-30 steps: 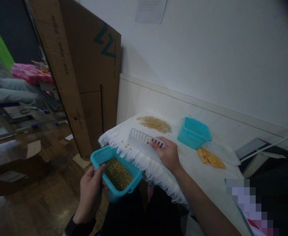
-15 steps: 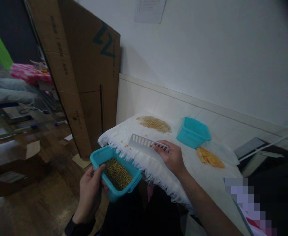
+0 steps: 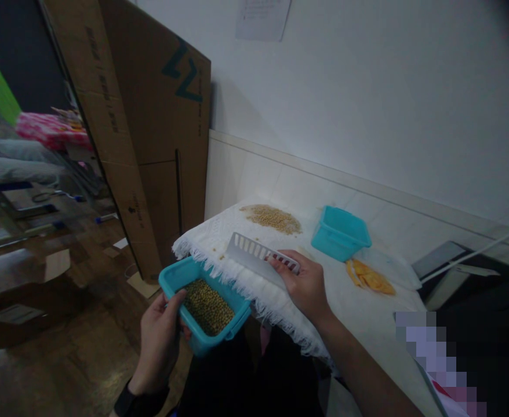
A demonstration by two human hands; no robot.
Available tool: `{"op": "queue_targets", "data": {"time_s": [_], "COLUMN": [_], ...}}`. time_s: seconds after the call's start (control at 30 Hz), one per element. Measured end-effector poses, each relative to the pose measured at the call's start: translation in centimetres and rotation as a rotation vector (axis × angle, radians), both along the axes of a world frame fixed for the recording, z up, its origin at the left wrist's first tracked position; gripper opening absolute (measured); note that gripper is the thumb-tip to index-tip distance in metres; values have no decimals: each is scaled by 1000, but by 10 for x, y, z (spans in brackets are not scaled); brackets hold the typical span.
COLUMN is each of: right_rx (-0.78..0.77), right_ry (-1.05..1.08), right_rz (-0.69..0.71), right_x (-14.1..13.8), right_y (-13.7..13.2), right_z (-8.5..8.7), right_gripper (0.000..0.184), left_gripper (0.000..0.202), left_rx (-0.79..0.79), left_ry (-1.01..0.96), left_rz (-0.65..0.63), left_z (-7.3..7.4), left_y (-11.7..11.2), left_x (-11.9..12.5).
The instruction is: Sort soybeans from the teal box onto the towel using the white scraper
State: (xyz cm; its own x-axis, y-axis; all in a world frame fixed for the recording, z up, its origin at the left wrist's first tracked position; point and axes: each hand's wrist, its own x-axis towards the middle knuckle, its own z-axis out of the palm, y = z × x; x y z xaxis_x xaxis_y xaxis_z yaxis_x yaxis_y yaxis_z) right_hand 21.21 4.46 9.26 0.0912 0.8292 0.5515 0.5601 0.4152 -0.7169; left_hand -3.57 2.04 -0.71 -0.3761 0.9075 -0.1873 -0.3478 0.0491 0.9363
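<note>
My left hand (image 3: 161, 341) grips the near left rim of a turquoise plastic tub (image 3: 171, 278), thumb over the edge. Small round yellowish-green beans (image 3: 206, 307) cover its bottom. The tub is at the table's front edge, partly under the fringe of a white cloth (image 3: 237, 220). In my right hand (image 3: 302, 284) is a flat light-grey plastic piece with a row of slots (image 3: 248, 255), pinched at its right end and tilted over the cloth near the fringe. A few loose beans (image 3: 222, 256) lie by its left end. Behind it spreads a pile of pale beans (image 3: 274, 219).
A second turquoise tub (image 3: 340, 233) stands at the back of the table, with a folded orange cloth or bag (image 3: 370, 277) beside it. A tall cardboard box (image 3: 159, 116) rises at the left against the white wall (image 3: 345, 87). Another person's legs (image 3: 15, 162) show far left.
The slotted piece has shifted very slightly up and left with my right hand, and fewer loose beans show by its left end. My left hand and its tub stay put.
</note>
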Motion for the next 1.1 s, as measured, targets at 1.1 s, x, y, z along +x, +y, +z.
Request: {"op": "queue_targets", "data": {"time_s": [1.1], "right_rx": [-25], "right_ry": [-4], "right_rz": [62], "right_x": [-4], "right_y": [6], "right_z": [-4], "right_gripper": [16], "left_gripper": [38], "left_rx": [1], "left_ry": [-33], "left_rz": [11], "left_z": [-2], "left_y": [2], "left_x": [0]}}
